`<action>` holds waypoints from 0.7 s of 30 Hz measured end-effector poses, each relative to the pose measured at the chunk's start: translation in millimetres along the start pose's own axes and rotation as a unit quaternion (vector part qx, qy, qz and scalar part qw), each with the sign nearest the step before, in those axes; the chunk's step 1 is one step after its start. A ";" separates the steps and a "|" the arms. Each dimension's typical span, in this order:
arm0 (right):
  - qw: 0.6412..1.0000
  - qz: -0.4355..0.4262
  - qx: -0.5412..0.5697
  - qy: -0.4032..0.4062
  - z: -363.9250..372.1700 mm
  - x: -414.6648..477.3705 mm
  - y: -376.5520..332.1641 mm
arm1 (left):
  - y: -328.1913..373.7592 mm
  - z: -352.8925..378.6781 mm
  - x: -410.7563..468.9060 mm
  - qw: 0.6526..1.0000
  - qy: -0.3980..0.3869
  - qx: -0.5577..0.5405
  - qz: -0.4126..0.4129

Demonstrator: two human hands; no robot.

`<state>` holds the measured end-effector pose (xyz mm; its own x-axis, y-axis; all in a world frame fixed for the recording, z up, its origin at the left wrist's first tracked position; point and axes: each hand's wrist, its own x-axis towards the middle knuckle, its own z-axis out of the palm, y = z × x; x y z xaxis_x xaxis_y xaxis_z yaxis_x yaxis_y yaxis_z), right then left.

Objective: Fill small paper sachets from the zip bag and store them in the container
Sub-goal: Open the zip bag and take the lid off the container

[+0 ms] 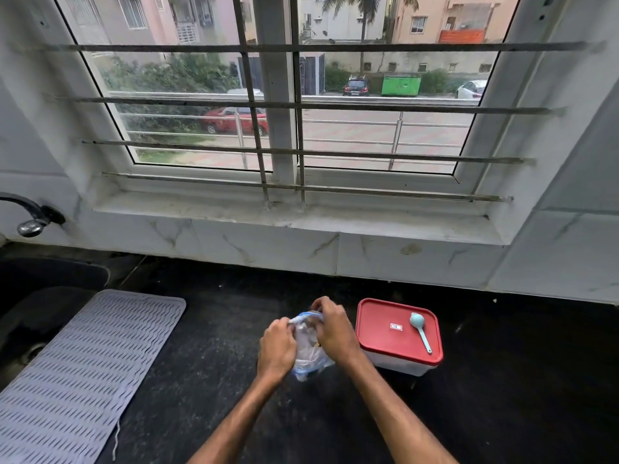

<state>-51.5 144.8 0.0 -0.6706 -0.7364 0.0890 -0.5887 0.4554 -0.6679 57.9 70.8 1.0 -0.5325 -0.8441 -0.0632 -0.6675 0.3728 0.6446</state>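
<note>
Gripping zip bag (310, 354) w/ both hands, left hand (277, 347) & right hand (331, 329) curled at its top, over black counter (207, 380); red-lid container (398, 336) just right, spoon (420, 329) on lid

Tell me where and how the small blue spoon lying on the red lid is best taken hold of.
Pinch the spoon by its thin handle near the middle, coming straight down from above. It lies flat on the red lid, bowl at the far end, handle end toward the person, so only the handle's two sides offer a grip.
</note>
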 end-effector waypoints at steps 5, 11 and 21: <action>0.976 -0.055 -0.181 0.105 11.2 -27.9 -13.5 | 10.9 13.4 3.5 0.857 -0.013 -0.430 -0.285; 0.946 0.232 0.227 0.002 14.6 -26.6 -27.5 | 25.0 -8.1 -16.7 0.799 -0.060 -0.537 -0.263; 0.955 0.168 0.240 0.043 -6.3 -25.2 -34.5 | 6.4 -21.4 -30.1 0.990 -0.085 -0.054 0.094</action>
<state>-17.1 150.8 25.3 -0.8317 -0.5362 -0.1442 -0.0722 0.3619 -0.9294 80.8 90.3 23.3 -0.7279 -0.6835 -0.0553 -0.4933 0.4659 0.7345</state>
